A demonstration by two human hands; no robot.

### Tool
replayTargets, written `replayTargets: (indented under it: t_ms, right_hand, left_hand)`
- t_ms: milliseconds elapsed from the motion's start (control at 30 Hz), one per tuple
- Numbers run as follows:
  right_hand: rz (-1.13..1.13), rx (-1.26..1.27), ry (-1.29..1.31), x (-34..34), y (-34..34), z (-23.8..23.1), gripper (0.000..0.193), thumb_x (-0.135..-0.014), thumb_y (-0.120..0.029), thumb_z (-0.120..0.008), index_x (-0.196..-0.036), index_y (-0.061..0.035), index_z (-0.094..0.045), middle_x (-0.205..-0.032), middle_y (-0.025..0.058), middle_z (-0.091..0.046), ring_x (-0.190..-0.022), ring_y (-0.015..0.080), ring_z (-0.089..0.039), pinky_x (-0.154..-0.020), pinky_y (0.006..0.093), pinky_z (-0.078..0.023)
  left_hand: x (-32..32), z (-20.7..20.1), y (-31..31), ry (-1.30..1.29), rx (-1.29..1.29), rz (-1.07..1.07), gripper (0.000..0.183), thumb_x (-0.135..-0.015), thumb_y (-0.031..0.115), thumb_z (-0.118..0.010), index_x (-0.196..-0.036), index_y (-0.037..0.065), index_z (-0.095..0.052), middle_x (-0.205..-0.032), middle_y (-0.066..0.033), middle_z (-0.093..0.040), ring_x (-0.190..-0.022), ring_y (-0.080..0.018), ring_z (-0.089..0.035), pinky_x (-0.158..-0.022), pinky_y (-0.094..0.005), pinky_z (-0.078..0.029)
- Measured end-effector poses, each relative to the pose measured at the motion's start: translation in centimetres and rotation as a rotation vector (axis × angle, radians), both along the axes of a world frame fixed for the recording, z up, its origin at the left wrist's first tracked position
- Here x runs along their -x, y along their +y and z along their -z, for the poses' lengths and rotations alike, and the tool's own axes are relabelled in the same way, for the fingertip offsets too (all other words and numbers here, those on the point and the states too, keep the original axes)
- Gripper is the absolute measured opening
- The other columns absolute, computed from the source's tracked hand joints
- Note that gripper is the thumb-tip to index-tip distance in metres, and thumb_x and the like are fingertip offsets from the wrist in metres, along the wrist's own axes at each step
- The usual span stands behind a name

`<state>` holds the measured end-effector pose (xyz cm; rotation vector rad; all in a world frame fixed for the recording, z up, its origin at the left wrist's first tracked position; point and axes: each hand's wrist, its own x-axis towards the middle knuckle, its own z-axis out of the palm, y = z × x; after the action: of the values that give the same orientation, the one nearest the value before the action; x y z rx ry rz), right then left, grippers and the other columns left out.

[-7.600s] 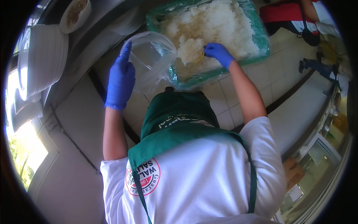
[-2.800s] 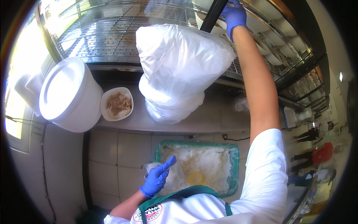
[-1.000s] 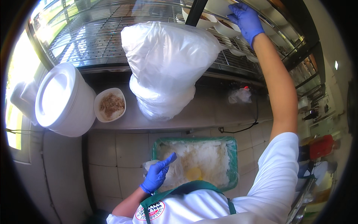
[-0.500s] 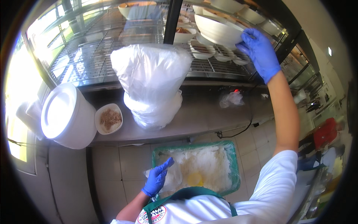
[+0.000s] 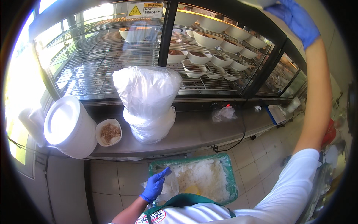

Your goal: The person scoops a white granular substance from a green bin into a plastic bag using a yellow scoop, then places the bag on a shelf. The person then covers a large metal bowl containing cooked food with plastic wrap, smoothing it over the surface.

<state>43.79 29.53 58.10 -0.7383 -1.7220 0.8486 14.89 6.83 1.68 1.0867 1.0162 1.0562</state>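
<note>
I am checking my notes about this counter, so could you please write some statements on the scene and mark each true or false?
1. The left hand holds a clear bag. True.
2. The tub is red. False: the tub is green.
3. The small white bowl stands between the white stack and the wrapped bundle. True.
4. The right hand rests in the tub. False: the right hand is raised near the picture's top edge.

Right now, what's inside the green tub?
White rice, with something yellow. The apron hides part of the tub's near side; the left hand and plastic bag hide part of its left. What's behind them can't be seen.
</note>
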Motion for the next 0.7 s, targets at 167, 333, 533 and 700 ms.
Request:
replayTargets:
  t_ms: [167, 333, 533, 700]
  right_hand:
    - [0.111, -0.079, -0.096, 0.2, 8.1, -7.5, 0.025, -0.098, -0.018, -0.060, -0.115, 0.0001, -0.061, -0.109, 0.0192, -0.067, -0.098, 0.0340, -0.069, -0.087, 0.0445, -0.059]
    - [0.219, -0.067, -0.057, 5.7, 18.5, -7.6, 0.029, -0.101, -0.021, -0.052, -0.119, 0.0005, -0.060, -0.117, 0.0220, -0.066, -0.103, 0.0368, -0.067, -0.088, 0.0516, -0.056]
    - [0.548, -0.172, 0.021, 9.9, 24.0, -4.1, 0.031, -0.098, -0.020, -0.053, -0.125, -0.0072, -0.059, -0.117, 0.0224, -0.066, -0.110, 0.0363, -0.065, -0.092, 0.0563, -0.051]
    - [1.542, -0.800, -0.137, 15.4, 17.5, 1.9, 0.041, -0.090, -0.023, -0.062, -0.129, -0.0146, -0.056, -0.119, 0.0189, -0.065, -0.117, 0.0363, -0.060, -0.099, 0.0542, -0.046]
  left_hand:
    - [-0.2, 1.2, 0.2, -0.003, -0.099, 0.054, 0.051, -0.096, 0.001, -0.041, -0.146, 0.003, -0.047, -0.138, -0.0149, -0.059, -0.130, -0.0180, -0.051, -0.113, -0.0297, -0.031]
    - [0.4, 0.9, -0.1, -0.030, -0.071, 0.011, 0.051, -0.097, 0.002, -0.041, -0.148, 0.003, -0.045, -0.142, -0.0160, -0.056, -0.133, -0.0191, -0.048, -0.115, -0.0308, -0.029]
    - [0.2, 1.9, -0.3, -0.039, -0.088, 0.035, 0.050, -0.101, 0.011, -0.042, -0.149, 0.000, -0.041, -0.145, -0.0168, -0.052, -0.137, -0.0215, -0.045, -0.116, -0.0334, -0.027]
    - [-0.2, 2.4, -0.1, -0.127, -0.168, 0.020, 0.049, -0.101, 0.015, -0.046, -0.148, 0.000, -0.042, -0.145, -0.0167, -0.053, -0.136, -0.0239, -0.048, -0.114, -0.0332, -0.031]
